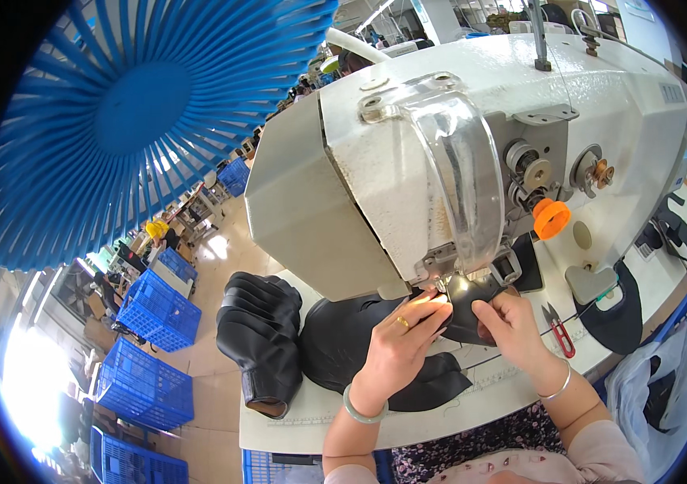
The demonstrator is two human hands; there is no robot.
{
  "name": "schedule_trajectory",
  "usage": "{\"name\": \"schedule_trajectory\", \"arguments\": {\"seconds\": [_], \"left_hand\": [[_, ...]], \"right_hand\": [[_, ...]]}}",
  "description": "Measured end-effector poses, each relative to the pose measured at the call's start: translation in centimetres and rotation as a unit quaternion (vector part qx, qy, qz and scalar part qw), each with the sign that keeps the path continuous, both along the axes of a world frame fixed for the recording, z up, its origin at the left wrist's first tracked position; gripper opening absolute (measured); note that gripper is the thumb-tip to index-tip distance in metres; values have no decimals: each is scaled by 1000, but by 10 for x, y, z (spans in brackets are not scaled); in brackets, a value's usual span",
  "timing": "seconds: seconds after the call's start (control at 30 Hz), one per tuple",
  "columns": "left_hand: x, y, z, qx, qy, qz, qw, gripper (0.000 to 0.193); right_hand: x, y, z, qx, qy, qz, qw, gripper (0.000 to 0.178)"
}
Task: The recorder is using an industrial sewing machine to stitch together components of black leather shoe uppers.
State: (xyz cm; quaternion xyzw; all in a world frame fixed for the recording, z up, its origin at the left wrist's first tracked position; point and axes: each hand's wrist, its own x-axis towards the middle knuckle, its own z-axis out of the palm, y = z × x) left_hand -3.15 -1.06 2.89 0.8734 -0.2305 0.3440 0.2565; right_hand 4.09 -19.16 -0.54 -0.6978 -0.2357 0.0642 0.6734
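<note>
Both hands are close in at the needle end of the sewing machine (pixel 392 185). Key relation: black piece (pixel 464 323) lies between the hands, up against the lit foot area (pixel 444 285). From the right hand (pixel 509 327) I read it as off to the left; from the left hand (pixel 404 335), right and slightly ahead of the fingers. Left fingertips are nearer the foot; right thumb is a touch farther out.

Long axis: visible part runs from the foot toward the table's (pixel 319 431) near edge. Full outline is hidden by fingers, so I can't call its true length direction, nor whether it joins the larger black material (pixel 339 331) left of the left hand.

Grip: right is narrow, thumb on top of the piece, other fingers curled under. Left fingers are extended and together at the piece; I can't see the thumb, so can't tell whether it pinches.

Around it: black bundle (pixel 258 335) at the table's left edge, seems to overhang. Red-handled snips (pixel 559 332) just right of the right hand, not touching. Black flat piece (pixel 619 323) farther toward the table's right end.
</note>
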Motion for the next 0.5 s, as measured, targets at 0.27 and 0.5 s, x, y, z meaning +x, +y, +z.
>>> {"name": "schedule_trajectory", "arguments": {"seconds": [0.27,0.5], "left_hand": [[7,1,-3,12,-31,21,999,32],[11,9,-8,-27,-18,12,999,26]], "right_hand": [[8,6,1,2,-67,-15,998,36],[4,10,2,54,8,-26,998,33]]}}
